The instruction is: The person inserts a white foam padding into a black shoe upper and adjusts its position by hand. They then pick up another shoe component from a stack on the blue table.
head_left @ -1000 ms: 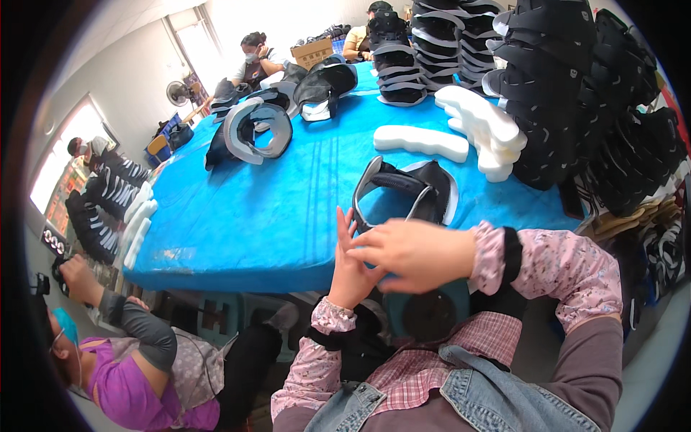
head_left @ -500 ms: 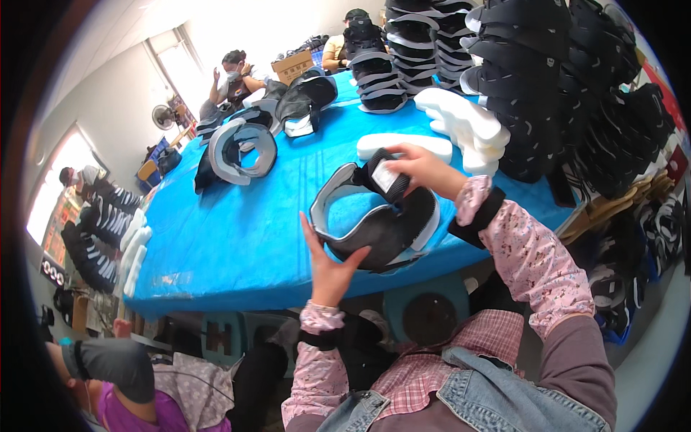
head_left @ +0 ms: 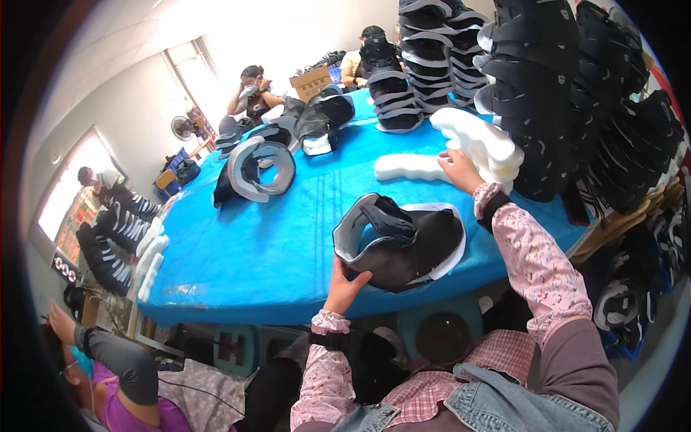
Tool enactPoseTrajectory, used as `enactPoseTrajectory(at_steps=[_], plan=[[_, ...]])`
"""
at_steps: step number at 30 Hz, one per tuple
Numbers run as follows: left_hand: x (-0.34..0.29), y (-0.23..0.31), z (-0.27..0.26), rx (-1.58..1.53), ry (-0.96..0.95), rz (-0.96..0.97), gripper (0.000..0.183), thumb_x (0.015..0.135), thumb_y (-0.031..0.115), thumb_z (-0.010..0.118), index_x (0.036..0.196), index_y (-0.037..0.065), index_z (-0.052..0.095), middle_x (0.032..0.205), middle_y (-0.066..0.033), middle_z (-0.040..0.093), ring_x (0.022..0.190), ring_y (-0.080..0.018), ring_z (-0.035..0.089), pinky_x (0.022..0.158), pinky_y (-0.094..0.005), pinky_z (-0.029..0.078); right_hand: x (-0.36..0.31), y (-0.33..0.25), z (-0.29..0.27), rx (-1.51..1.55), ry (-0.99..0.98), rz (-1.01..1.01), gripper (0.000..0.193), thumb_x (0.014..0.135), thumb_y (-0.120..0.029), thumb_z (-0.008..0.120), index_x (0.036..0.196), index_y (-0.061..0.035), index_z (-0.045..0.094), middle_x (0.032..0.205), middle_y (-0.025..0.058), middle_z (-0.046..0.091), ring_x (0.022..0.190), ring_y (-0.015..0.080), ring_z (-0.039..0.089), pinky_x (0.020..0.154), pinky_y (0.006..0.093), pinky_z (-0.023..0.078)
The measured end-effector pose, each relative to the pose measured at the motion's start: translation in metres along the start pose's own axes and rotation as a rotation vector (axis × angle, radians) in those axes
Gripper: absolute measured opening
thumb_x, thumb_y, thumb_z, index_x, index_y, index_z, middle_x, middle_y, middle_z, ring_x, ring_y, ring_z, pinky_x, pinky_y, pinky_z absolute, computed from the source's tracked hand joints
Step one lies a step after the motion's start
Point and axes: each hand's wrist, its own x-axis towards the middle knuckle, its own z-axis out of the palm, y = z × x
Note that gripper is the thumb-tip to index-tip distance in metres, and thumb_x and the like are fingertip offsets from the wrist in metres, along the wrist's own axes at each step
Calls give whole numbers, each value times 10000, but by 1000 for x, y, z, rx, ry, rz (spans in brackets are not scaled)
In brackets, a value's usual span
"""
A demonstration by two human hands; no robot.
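A black shoe upper (head_left: 414, 248) with a grey lining and a white zigzag-stitched edge rests near the front of the blue-covered table. My left hand (head_left: 347, 284) grips its near left rim, thumb on the outside and the other fingers partly hidden behind it. The tongue (head_left: 389, 217) lies folded over the opening. Farther back, my right hand (head_left: 461, 171) has its bent fingers around the right end of a long, wavy white foam piece (head_left: 410, 167), which lies flat on the table.
More white foam pieces (head_left: 479, 137) are piled beside tall stacks of black uppers (head_left: 529, 93) on the right. Loose uppers (head_left: 263, 169) lie at the back left of the blue table (head_left: 237, 252). Co-workers sit at the far side (head_left: 252, 93) and lower left (head_left: 122, 374).
My right hand has let go of the tongue and moved back to the white foam piece. The upper has turned slightly, its tongue now folded down; my left hand still holds it.
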Motion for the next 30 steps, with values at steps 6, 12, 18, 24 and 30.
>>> enactPoseTrajectory(at_steps=[6, 12, 18, 24, 30], plan=[[-22, 21, 19, 129, 116, 71, 917, 760, 113, 758, 1447, 14, 158, 1394, -151, 371, 1282, -238, 382, 1070, -355, 302, -4, 6, 20, -714, -195, 93, 587, 690, -355, 738, 1124, 4, 573, 1207, 193, 515, 1225, 324, 424, 1026, 460, 307], [-69, 91, 53, 312, 305, 156, 540, 887, 58, 580, 1373, 5, 350, 1348, -164, 449, 1202, -245, 495, 1018, -363, 375, -6, -31, -13, -39, -73, 256, 646, 698, -470, 709, 1041, 61, 574, 1115, 235, 517, 964, 321, 581, 831, 405, 492], [-75, 137, 73, -70, 50, 145, 628, 880, 159, 629, 1395, -1, 308, 1332, -164, 462, 1194, -232, 490, 1000, -357, 394, -113, -159, -41, 699, -191, -77, 592, 790, -356, 718, 1178, 13, 465, 1097, 128, 476, 1008, 191, 501, 835, 300, 452], [-77, 138, 85, 24, 103, 123, 807, 813, 205, 715, 1429, 7, 234, 1315, -140, 467, 1165, -219, 499, 970, -356, 424, -177, -209, -56, 572, -496, -379, 712, 777, -286, 746, 1333, 10, 412, 1131, 140, 471, 1043, 257, 471, 898, 330, 406], [-87, 141, 77, 161, 45, 78, 613, 786, 133, 739, 1302, 0, 436, 1247, -114, 521, 1114, -202, 530, 940, -341, 438, -183, -205, -60, 490, -623, -405, 534, 876, -169, 619, 1331, 17, 410, 1096, 168, 500, 969, 292, 555, 822, 336, 473]])
